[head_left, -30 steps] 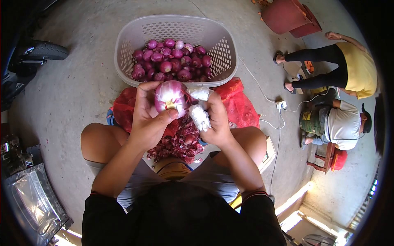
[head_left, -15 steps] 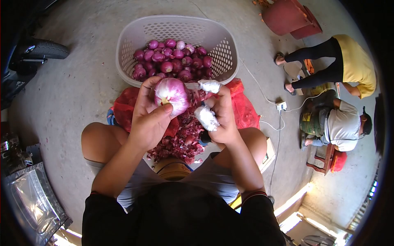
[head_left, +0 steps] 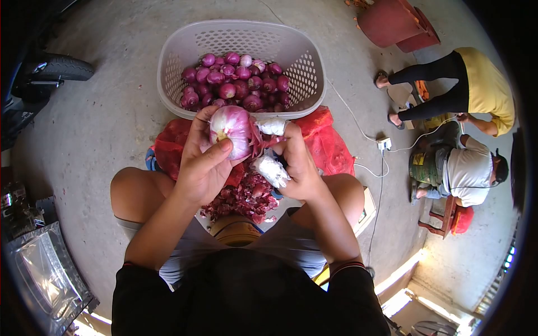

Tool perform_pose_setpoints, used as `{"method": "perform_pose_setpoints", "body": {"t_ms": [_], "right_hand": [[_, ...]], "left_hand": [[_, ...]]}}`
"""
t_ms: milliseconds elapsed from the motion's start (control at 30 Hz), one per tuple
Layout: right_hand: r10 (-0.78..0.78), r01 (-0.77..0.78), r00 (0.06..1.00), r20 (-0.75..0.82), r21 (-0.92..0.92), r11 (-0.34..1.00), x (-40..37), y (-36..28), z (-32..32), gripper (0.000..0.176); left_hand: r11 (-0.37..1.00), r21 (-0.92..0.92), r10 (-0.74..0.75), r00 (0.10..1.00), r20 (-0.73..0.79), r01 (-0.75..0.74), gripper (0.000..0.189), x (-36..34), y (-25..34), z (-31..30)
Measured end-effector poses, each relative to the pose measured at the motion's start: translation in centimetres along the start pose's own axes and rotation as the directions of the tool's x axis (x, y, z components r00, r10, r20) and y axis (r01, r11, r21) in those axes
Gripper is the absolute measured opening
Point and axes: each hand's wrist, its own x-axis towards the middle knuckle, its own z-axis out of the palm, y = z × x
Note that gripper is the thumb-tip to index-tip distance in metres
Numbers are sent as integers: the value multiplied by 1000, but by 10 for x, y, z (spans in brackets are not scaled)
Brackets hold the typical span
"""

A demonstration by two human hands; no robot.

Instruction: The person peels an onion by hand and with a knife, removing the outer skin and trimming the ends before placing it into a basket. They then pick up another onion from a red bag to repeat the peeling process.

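Note:
A large purple and white onion [head_left: 230,131] is held in my left hand [head_left: 203,162], its thumb across the lower part. My right hand [head_left: 294,162], with white wrapping on the thumb and index finger, is at the onion's right side. Dark red skin [head_left: 259,140] lies between those wrapped fingers and the onion; whether a tool is there I cannot make out. Beyond both hands is a grey perforated basket [head_left: 241,33] with many peeled red onions [head_left: 227,91]. Below the hands lies a pile of onion skins [head_left: 246,199].
Red mesh sacks [head_left: 328,145] lie on either side of the skins. On the right are a person in yellow [head_left: 485,84], a seated person in white [head_left: 469,171], a power outlet [head_left: 384,144] with cords and red tubs [head_left: 392,25]. A tyre [head_left: 67,67] stands at left.
My right hand has moved left against the onion, and loose skin now shows between its wrapped fingers and the onion. The yellow-clad person's lower hand has come into view by the cord.

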Motion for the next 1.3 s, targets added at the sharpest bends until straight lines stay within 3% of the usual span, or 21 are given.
{"method": "perform_pose_setpoints", "body": {"t_ms": [67, 167, 267, 400, 500, 667, 767, 833, 867, 1000, 1100, 1133, 1233, 1300], "right_hand": [[123, -128, 991, 52, 128, 983, -1, -9, -2, 53], [-132, 151, 988, -83, 316, 937, 5, 0, 10, 52], [-138, 145, 989, -47, 415, 898, 5, -3, 11, 51], [-161, 180, 983, -92, 273, 945, 5, 0, 14, 51], [-121, 140, 989, -87, 263, 955, 4, 0, 13, 49], [-92, 116, 992, -88, 311, 943, 8, -2, 7, 39], [190, -110, 979, -73, 596, 795, 2, -1, 8, 38], [328, -228, 944, 11, 743, 629, -1, -3, 5, 38], [331, -233, 943, 23, 754, 614, -2, -3, 5, 39], [200, -120, 978, -56, 634, 764, 2, -3, 11, 42], [90, -52, 994, -54, 494, 868, 2, -5, 13, 46], [3, 35, 996, -91, 408, 912, 6, -5, 15, 48], [-63, 91, 991, -117, 245, 965, 7, -3, 16, 52], [25, -7, 996, -80, 219, 976, 2, -2, 13, 54]], "left_hand": [[997, 56, 54, 998, 39, -56, 55, 2, -3, -3], [980, 145, 118, 988, 103, -133, 56, 2, -7, -8], [960, 205, 167, 977, 135, -193, 57, 0, -10, -12], [926, 265, 230, 959, 163, -267, 58, -1, -13, -13], [952, 201, 220, 973, 66, -229, 60, -2, -11, -5], [944, 230, 208, 968, 144, -237, 58, -1, -7, -6], [964, 187, 162, 975, 152, -189, 59, 1, -6, -5], [981, 144, 114, 986, 120, -131, 59, 2, -5, -2], [989, 119, 82, 993, 90, -93, 60, 1, -2, 2], [1000, 21, 7, 999, 42, -8, 62, 1, 3, 6], [997, 74, 34, 998, 51, -38, 65, 1, 1, 3], [996, 80, 40, 998, 56, -45, 64, 1, 0, 2], [988, 133, 64, 996, 68, -72, 64, 1, -2, -1], [971, 219, 87, 994, 67, -100, 63, 2, -4, -5]]}}
